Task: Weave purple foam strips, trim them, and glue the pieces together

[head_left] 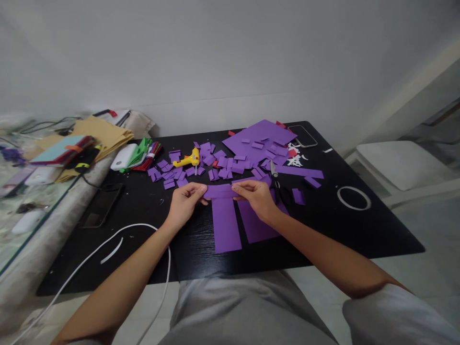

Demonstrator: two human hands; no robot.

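Note:
Between my two hands a purple paper strip (220, 191) is stretched level, with a crease along its length. My left hand (187, 201) pinches its left end and my right hand (256, 195) pinches the right end. Under and in front of it lie two larger purple paper pieces (227, 227) on the black table. Scissors (275, 177) rest just beyond my right hand, their handles partly hidden. Many small folded purple paper pieces (206, 151) are scattered past my hands, around a yellow glue gun (187, 159).
A large purple sheet (258, 139) lies at the back, near white paper scraps (294, 158). A tape ring (354, 198) is at right. A phone (102, 206) and a white cable (122, 229) lie at left. A white chair (391, 163) stands beyond the black table's (381, 230) right edge.

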